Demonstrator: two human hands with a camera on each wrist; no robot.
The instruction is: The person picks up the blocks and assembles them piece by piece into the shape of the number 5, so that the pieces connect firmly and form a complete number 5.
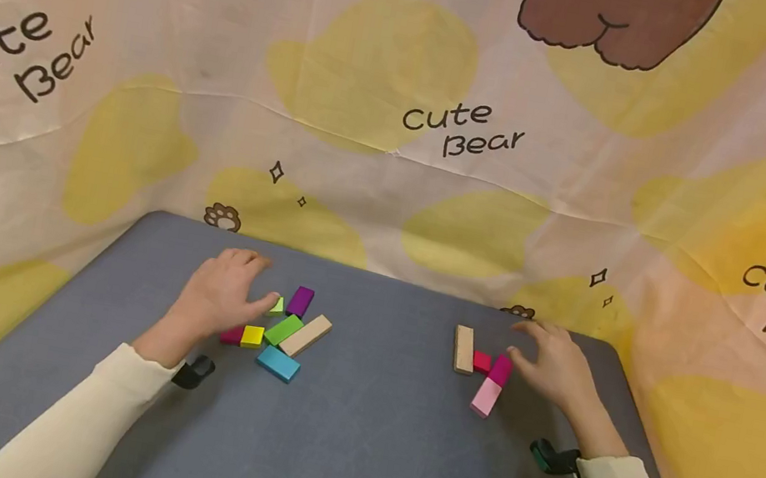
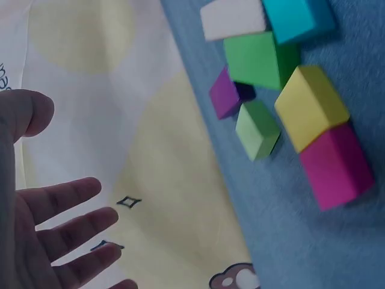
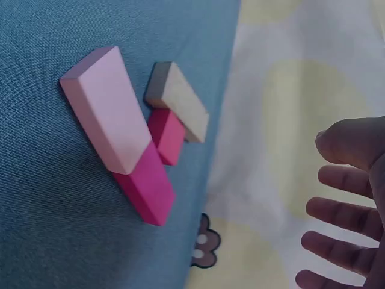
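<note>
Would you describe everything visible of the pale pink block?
The pale pink block is a plain oblong with flat faces and straight edges, seemingly painted wood. It lies flat on the blue-grey table, one short end against the magenta block. Whether the red block touches it is unclear. The right hand is nearby, not touching it.

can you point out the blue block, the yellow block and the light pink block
blue block (image 1: 278, 362), head view, middle of its top face
yellow block (image 1: 253, 336), head view, middle of its top face
light pink block (image 3: 110, 114), right wrist view, middle of its long broad face
</note>
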